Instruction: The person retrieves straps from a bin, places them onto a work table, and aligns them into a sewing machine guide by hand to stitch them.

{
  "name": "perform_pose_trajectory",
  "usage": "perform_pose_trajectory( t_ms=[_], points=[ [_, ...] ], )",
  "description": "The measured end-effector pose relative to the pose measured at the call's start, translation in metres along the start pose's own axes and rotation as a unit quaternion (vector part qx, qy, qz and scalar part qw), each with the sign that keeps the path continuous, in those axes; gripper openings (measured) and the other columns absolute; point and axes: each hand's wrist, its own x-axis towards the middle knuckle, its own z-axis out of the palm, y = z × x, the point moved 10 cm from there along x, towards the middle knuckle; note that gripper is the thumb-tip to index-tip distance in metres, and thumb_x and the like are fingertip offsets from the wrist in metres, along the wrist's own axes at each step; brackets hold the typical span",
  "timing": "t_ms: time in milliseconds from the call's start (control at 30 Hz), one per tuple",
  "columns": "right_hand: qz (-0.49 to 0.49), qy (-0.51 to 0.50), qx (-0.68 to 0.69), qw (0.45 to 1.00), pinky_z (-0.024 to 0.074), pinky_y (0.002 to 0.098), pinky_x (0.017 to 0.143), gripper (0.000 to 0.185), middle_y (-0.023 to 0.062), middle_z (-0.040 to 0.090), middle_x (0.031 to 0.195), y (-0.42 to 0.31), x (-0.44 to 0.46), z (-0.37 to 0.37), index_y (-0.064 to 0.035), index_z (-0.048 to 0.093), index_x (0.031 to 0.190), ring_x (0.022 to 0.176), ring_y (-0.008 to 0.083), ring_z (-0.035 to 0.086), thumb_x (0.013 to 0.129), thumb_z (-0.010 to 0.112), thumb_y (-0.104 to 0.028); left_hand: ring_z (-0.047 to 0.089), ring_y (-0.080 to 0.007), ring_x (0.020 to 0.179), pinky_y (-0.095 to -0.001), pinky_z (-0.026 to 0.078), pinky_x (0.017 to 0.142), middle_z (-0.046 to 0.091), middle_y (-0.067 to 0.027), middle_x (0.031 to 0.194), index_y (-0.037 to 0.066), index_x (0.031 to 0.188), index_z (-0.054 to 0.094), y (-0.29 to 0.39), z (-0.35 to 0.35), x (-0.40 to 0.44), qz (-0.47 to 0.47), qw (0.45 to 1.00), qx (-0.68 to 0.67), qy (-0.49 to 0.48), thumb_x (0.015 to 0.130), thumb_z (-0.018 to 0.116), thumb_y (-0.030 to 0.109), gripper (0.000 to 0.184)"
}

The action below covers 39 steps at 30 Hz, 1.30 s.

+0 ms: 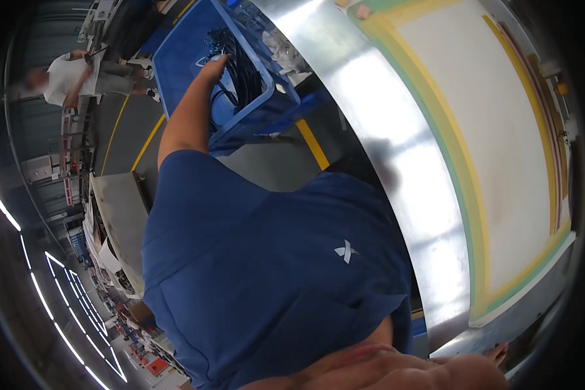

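Grey floor (260, 168); cables (246, 81) in bin (175, 62), beside one of hands (216, 67).

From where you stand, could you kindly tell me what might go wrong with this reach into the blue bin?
The left hand could snag in the looped black cables, and lifting one might drag others along. The bare forearm crosses the blue bin's rim, so it could scrape there.
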Motion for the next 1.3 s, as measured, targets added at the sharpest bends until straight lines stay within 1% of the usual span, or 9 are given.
perform_pose_trajectory(
  t_ms=[67,167,400,567,733,833,967,1067,1300],
  points=[
    [0.015,-0.061,-0.003,0.998,0.0497,0.0351,0.075,0.037,0.0005,0.071,0.102,0.007,0.016,0.028,-0.0115,0.075,0.113,0.081,0.0183,0.060,0.098,0.070,-0.045,0.068,-0.0350,0.106,-0.0441,0.053,0.090,0.069,-0.0199,0.121,-0.010,0.127,0.064,-0.008,0.032,-0.016,-0.039,0.998,0.007,-0.046,0.086,0.071,0.058,0.080],
    [-0.006,-0.059,0.007,0.998,0.0365,0.0308,0.060,0.028,-0.0045,0.061,0.091,-0.095,-0.075,0.027,-0.0142,0.072,0.108,0.070,0.0089,0.041,0.100,0.070,-0.041,0.067,-0.0370,0.112,-0.0482,0.054,0.096,0.063,-0.0235,0.133,-0.012,0.135,0.057,-0.057,0.099,0.040,-0.071,0.977,-0.093,-0.177,0.083,0.080,0.048,0.083],
    [-0.021,-0.074,0.081,0.994,0.0340,0.0281,0.060,0.029,-0.0007,0.061,0.092,-0.103,-0.095,0.034,-0.0058,0.070,0.109,0.072,0.0082,0.045,0.101,0.070,-0.033,0.061,-0.0426,0.125,-0.0525,0.048,0.107,0.060,-0.0281,0.139,-0.014,0.136,0.056,-0.099,0.127,0.091,-0.102,0.983,-0.020,-0.148,0.080,0.084,0.045,0.086],
    [0.005,-0.090,0.102,0.991,0.0308,0.0268,0.055,0.032,-0.0002,0.060,0.091,-0.098,-0.099,0.037,-0.0025,0.069,0.110,0.067,0.0075,0.043,0.099,0.071,-0.033,0.067,-0.0403,0.115,-0.0491,0.054,0.099,0.067,-0.0252,0.130,-0.014,0.131,0.060,-0.058,0.108,0.066,0.019,0.971,0.189,-0.148,0.083,0.083,0.037,0.074],
    [-0.018,-0.099,0.054,0.993,0.0283,0.0242,0.052,0.029,-0.0012,0.056,0.085,-0.116,-0.104,0.040,-0.0035,0.069,0.106,0.063,0.0049,0.040,0.098,0.072,-0.032,0.072,-0.0329,0.093,-0.0458,0.058,0.088,0.072,-0.0186,0.104,-0.012,0.111,0.068,-0.061,0.081,0.028,-0.089,0.991,-0.065,-0.080,0.084,0.070,0.009,0.034],
    [-0.028,-0.108,0.090,0.990,0.0267,0.0223,0.051,0.026,-0.0021,0.056,0.084,-0.118,-0.097,0.043,-0.0051,0.069,0.104,0.061,0.0026,0.039,0.098,0.072,-0.031,0.068,-0.0272,0.075,-0.0434,0.058,0.077,0.067,-0.0141,0.085,-0.005,0.092,0.067,-0.055,0.073,0.024,-0.105,0.952,-0.248,-0.146,0.084,0.064,0.005,0.013],
    [-0.035,-0.126,0.096,0.987,0.0258,0.0212,0.050,0.025,-0.0027,0.056,0.084,-0.120,-0.089,0.051,-0.0065,0.069,0.103,0.060,0.0014,0.038,0.098,0.072,-0.030,0.057,-0.0256,0.066,-0.0382,0.053,0.071,0.057,-0.0079,0.071,0.005,0.081,0.061,-0.041,0.038,0.024,-0.141,0.931,-0.287,-0.175,0.087,0.060,0.013,0.010],
    [-0.029,-0.120,0.107,0.987,0.0253,0.0218,0.050,0.025,-0.0031,0.056,0.085,-0.128,-0.088,0.058,-0.0065,0.069,0.103,0.059,0.0018,0.037,0.098,0.072,-0.031,0.052,-0.0128,0.056,-0.0252,0.046,0.056,0.054,0.0000,0.064,0.009,0.074,0.057,-0.013,-0.015,0.029,-0.112,0.921,-0.334,-0.167,0.091,0.065,0.013,0.020],
    [-0.043,-0.126,0.126,0.983,0.0231,0.0234,0.051,0.029,-0.0036,0.058,0.088,-0.162,-0.098,0.073,-0.0068,0.072,0.108,0.059,0.0021,0.035,0.097,0.074,-0.034,0.057,-0.0112,0.060,-0.0217,0.049,0.057,0.059,-0.0022,0.071,0.000,0.091,0.062,0.044,-0.130,0.033,-0.070,0.897,-0.417,-0.126,0.094,0.069,0.006,0.010]
  ],
)
